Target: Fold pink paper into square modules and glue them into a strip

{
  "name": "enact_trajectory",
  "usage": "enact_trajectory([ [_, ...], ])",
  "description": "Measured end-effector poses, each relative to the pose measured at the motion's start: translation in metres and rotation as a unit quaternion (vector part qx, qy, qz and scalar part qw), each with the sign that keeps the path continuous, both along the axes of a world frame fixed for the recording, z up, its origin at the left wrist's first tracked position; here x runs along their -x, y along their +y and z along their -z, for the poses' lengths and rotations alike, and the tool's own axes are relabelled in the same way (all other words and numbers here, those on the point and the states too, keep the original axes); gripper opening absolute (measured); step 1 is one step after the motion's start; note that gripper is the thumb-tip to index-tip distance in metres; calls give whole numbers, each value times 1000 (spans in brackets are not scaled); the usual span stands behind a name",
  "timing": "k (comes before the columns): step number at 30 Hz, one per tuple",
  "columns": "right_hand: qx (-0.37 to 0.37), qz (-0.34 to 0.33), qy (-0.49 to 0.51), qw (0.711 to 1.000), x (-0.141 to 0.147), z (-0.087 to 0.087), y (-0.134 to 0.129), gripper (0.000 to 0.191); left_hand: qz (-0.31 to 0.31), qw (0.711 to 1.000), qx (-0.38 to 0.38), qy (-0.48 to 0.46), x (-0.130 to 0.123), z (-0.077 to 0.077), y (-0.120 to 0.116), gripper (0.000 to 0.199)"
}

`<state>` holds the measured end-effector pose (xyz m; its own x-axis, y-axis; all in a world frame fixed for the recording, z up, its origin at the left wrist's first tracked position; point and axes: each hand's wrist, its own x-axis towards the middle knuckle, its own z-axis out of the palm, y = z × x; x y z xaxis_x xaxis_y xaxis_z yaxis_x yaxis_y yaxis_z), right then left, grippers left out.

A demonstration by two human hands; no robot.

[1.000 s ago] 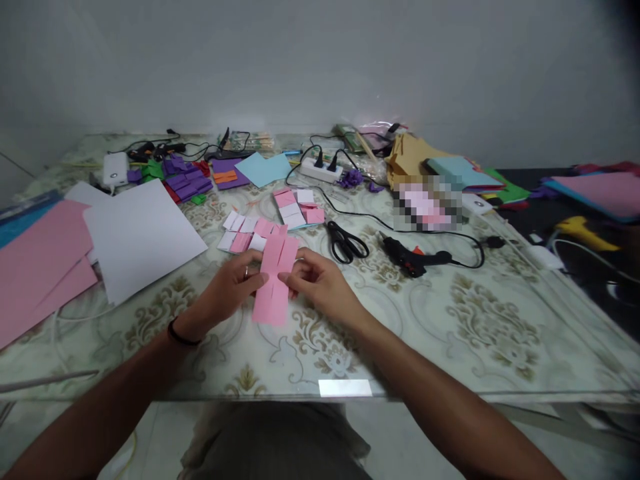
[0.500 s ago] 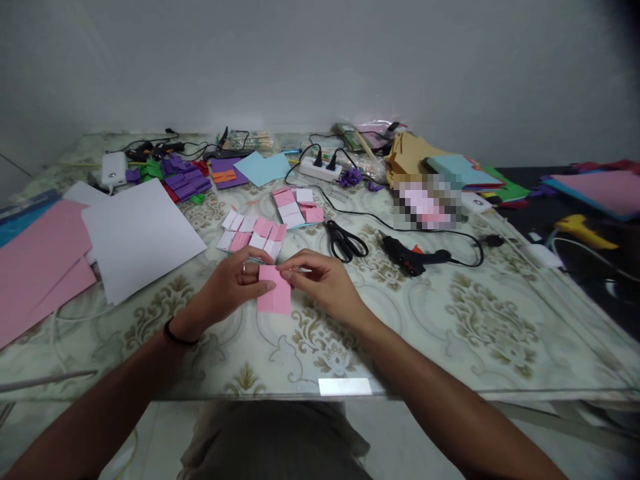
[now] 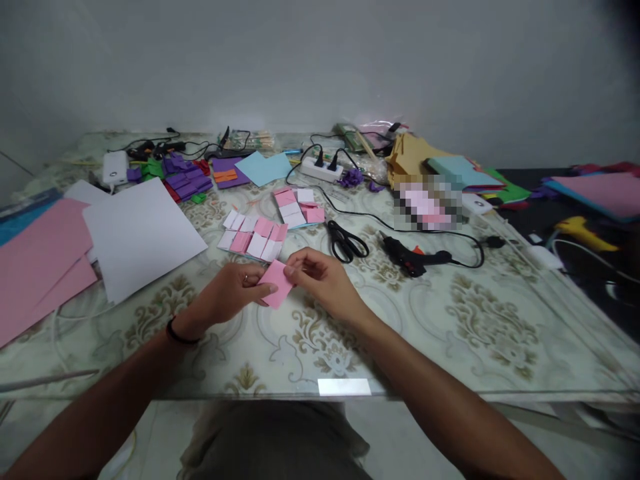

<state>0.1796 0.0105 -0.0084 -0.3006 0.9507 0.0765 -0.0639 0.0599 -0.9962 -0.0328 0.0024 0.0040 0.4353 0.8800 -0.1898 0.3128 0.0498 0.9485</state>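
Note:
Between my hands is a small pink paper piece (image 3: 277, 283), tilted and held above the table near its front middle. My left hand (image 3: 231, 291) pinches its left side, thumb on top. At its upper right corner, the thumb and fingers of my right hand (image 3: 320, 277) are closed on the paper. Just beyond my fingers lie folded pink and white paper pieces (image 3: 253, 235) in rows, with another group of pink and white folded pieces (image 3: 295, 207) behind them.
Black scissors (image 3: 346, 241) and a black glue gun (image 3: 413, 257) lie to the right. White sheets (image 3: 145, 240) and pink sheets (image 3: 45, 267) cover the left. A white power strip (image 3: 321, 170), purple folded papers (image 3: 187, 181) and cables line the back.
The pink paper has turned from upright to a slanted position and looks shorter. My left fingers have shifted lower along its left side; my right hand stays at its upper right.

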Motion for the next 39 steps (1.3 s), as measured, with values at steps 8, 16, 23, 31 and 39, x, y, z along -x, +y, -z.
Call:
enact_trajectory([
  [8,-11,-15,-7,1000,-1,-1,-2,23,16,987,-117,105,-2,-7,-4,41],
  [16,-45,-4,-44,998,1,-3,-5,20,43,985,-120,119,-3,0,-4,40],
  [23,-13,8,-62,998,-5,-4,1,23,7,994,-83,76,0,-2,-2,32],
  [31,-3,-17,-73,997,-2,-3,1,30,-59,974,-183,122,-2,-4,-1,44],
  [39,-52,-91,-170,980,-5,-6,-2,40,-36,987,-147,63,2,-3,-1,25],
])
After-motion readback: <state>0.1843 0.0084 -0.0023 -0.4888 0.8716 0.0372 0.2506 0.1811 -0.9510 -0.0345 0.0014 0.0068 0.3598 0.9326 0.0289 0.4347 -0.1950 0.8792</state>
